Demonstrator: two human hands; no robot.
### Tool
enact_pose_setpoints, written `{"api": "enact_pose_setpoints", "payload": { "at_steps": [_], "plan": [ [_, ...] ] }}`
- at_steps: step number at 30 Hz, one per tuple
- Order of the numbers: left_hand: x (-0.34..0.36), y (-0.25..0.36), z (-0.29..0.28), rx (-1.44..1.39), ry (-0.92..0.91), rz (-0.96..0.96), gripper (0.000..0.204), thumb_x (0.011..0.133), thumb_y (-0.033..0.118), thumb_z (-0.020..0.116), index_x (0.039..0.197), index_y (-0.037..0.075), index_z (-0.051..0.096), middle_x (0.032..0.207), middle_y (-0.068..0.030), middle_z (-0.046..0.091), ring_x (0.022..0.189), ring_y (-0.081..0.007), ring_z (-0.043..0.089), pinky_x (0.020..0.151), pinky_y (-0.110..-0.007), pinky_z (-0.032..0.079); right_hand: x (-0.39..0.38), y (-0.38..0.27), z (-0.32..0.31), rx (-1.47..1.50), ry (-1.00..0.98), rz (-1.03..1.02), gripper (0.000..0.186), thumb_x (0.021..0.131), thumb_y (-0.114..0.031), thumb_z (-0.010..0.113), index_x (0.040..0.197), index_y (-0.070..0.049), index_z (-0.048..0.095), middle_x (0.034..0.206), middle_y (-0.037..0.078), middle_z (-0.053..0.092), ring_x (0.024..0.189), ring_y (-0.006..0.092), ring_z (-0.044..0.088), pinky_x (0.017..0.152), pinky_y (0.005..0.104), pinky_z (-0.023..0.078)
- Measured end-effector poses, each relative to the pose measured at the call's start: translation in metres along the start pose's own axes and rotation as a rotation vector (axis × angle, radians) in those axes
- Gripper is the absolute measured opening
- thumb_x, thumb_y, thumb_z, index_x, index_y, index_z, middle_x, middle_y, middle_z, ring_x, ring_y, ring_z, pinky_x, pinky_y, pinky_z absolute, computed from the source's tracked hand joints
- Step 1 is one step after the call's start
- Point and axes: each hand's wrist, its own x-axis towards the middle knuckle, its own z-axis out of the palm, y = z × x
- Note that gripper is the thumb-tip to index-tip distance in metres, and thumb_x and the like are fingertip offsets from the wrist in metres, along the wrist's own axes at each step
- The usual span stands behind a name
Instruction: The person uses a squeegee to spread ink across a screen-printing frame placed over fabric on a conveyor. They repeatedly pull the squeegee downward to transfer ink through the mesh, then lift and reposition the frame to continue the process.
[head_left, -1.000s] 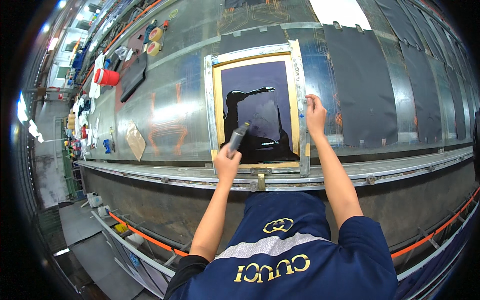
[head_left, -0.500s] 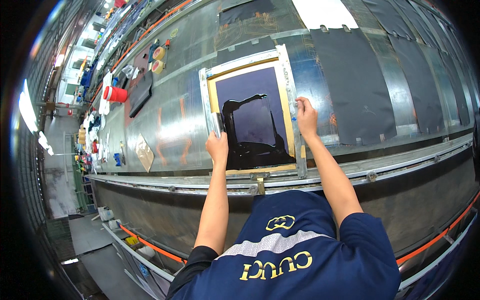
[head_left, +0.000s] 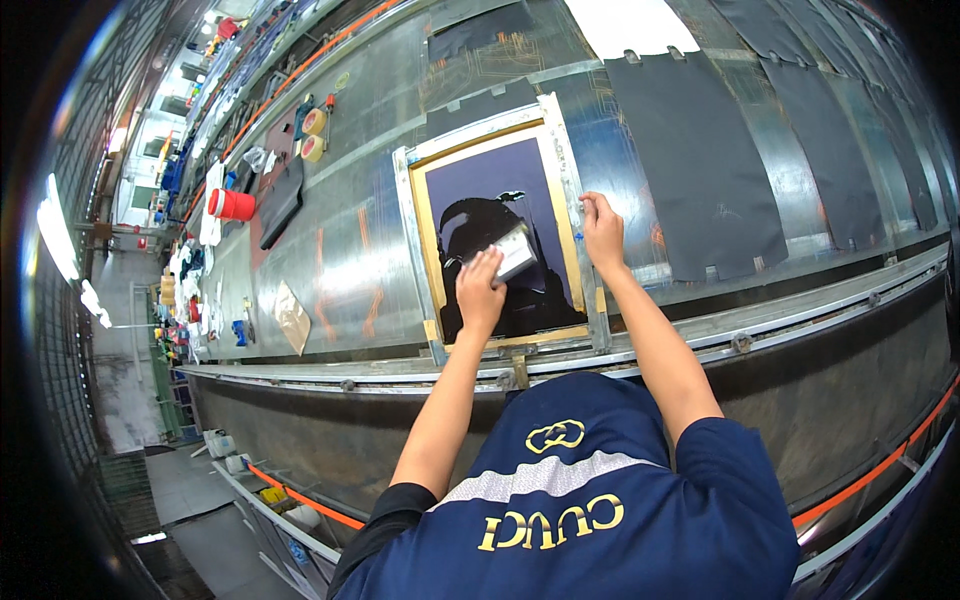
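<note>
Left hand point(head_left: 481, 290) grips a pale squeegee point(head_left: 515, 252) on the dark screen point(head_left: 490, 215); right hand point(head_left: 603, 228) pinches its metal frame point(head_left: 570, 165).

Red bucket point(head_left: 232, 204), tape rolls point(head_left: 314, 134), dark fabric panels point(head_left: 700, 170) on table.

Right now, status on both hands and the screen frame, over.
Left hand grips squeegee on the dark mesh. Right hand steadies screen frame at its right rail. Dark fabric panel alongside, apart.
</note>
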Motion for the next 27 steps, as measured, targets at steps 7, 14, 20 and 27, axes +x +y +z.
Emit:
{"api": "enact_pose_setpoints", "payload": {
  "at_steps": [7,14,20,27],
  "plan": [
    [-0.108,0.014,-0.015,-0.089,-0.093,0.142,0.072,0.066,-0.006,0.073,0.133,0.019,0.068,0.144,-0.0017,0.064,0.138,-0.027,0.056,0.118,-0.052,0.037,0.001,0.003,0.004,-0.038,-0.006,-0.017,0.017,0.105,-0.014,0.055,0.111,-0.004,0.067,0.075,0.019,0.067,0.067,0.0365,0.066,0.063,0.0457,0.049],
    [-0.119,-0.033,-0.055,-0.439,0.232,-0.457,0.032,0.087,0.009,0.082,0.116,0.001,0.073,0.11,-0.0121,0.076,0.098,-0.0216,0.072,0.09,-0.035,0.055,-0.028,0.018,0.026,-0.009,-0.08,0.094,0.039,0.11,-0.027,0.047,0.126,0.002,0.067,0.123,0.023,0.072,0.116,0.0344,0.07,0.1,0.0406,0.054],
    [-0.082,-0.156,-0.032,-1.303,0.416,-0.975,0.064,0.091,0.047,0.079,0.128,-0.003,0.062,0.116,-0.0125,0.071,0.099,-0.0251,0.07,0.086,-0.041,0.059,0.01,-0.018,0.049,0.059,-0.079,-0.134,0.018,0.104,-0.015,0.057,0.114,-0.005,0.067,0.087,0.016,0.074,0.079,0.0299,0.073,0.072,0.0401,0.055],
    [-0.073,-0.176,-0.096,-1.506,0.198,-0.715,0.066,0.091,0.052,0.077,0.128,-0.001,0.063,0.119,-0.0107,0.071,0.104,-0.0242,0.07,0.091,-0.041,0.056,0.011,-0.118,0.015,0.008,0.079,-0.281,0.017,0.103,-0.019,0.061,0.108,-0.006,0.07,0.075,0.008,0.066,0.064,0.0121,0.058,0.063,0.0345,0.05]
  ]
}}
